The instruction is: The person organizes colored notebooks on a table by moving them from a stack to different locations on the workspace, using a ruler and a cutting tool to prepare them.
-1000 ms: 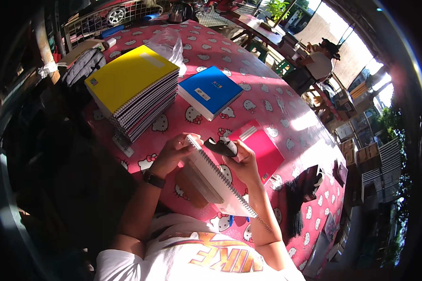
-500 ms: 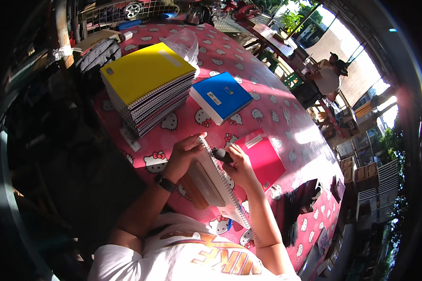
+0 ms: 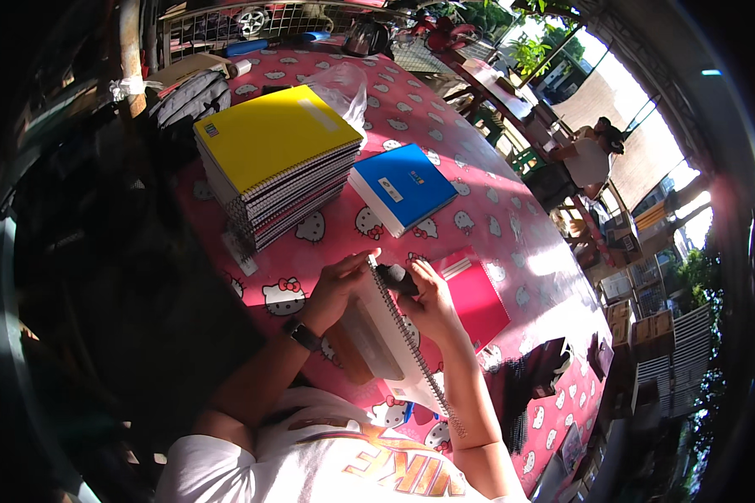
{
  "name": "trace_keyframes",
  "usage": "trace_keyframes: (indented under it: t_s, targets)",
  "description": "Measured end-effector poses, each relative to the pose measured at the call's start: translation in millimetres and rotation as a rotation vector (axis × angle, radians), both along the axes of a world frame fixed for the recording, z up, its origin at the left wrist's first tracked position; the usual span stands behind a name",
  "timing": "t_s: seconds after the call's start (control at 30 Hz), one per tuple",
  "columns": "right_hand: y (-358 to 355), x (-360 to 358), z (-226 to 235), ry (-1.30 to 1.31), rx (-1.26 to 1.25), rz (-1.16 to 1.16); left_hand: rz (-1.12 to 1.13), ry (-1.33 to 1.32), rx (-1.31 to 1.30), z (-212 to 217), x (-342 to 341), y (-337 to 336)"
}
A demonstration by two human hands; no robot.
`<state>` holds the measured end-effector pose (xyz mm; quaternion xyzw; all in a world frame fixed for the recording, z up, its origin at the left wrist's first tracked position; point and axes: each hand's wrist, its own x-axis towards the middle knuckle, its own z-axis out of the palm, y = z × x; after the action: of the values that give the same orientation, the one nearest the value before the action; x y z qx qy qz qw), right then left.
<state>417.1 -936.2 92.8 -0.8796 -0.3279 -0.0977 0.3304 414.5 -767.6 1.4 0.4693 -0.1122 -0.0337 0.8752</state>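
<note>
The left hand [image 3: 335,287] has its fingers curled round the top end of a spiral notebook [image 3: 392,329], held tilted above the table's [image 3: 499,243] near edge. The right hand [image 3: 430,303] has its fingers wrapped round a black tool [image 3: 398,280] beside the coil (whether they touch, I cannot tell). A yellow-topped notebook stack [image 3: 278,144] stands by the table's left edge, a blue notebook [image 3: 411,186] just beside it.

The pink-covered table [image 3: 331,251] bears a yellow-topped notebook stack [image 3: 277,142] at ten o'clock, a blue notebook [image 3: 404,186] at one, a red notebook [image 3: 481,308] at four.
</note>
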Motion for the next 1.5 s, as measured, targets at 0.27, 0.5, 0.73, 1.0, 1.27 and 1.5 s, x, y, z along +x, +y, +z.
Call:
trace_keyframes:
  t_s: [0.27,0.5,0.73,1.0,1.27,1.5]
  targets:
    - [1.6,0.2,-15.0,0.091,0.100,-0.064,0.022,0.018,0.155,-9.7,-0.6,11.2]
    - [-51.6,-17.2,-74.0,0.020,-0.171,-0.189,-0.159,-0.084,0.319,-30.0,5.7,5.6]
    - [-143.4,-127.9,-150.2,0.165,-0.128,-0.663,0.081,0.082,0.243,-35.9,-29.7,-13.4]
    - [-75.5,-200.8,-153.5,0.350,-0.423,-0.908,0.510,-0.250,0.467,-18.7,-50.7,-18.7]
    - [-101.9,-202.4,-150.2,0.414,-0.200,-0.952,0.485,-0.483,0.518,21.7,-47.7,5.4]
    - [-39.9,-164.9,-58.0,0.444,0.530,-0.381,0.392,-0.467,0.634,24.5,-52.7,13.2]
